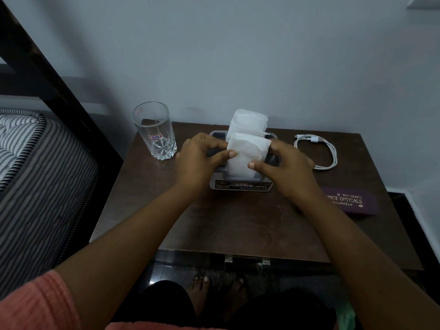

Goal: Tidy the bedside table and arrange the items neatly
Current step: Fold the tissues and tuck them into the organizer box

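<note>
Left grip [197, 158] and right grip [285, 163] each pinch the front tissue [245, 154] — upright in its holder [240, 185] on the desk [238, 222].

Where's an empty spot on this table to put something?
Widest bare patch: the table's front strip, between the tissue holder and the front edge, under the forearms. A smaller one: front-left, before the glass. Crowded: back middle, where the left hand and right hand hold the tissues; the cable and spectacle case take the right side.
</note>
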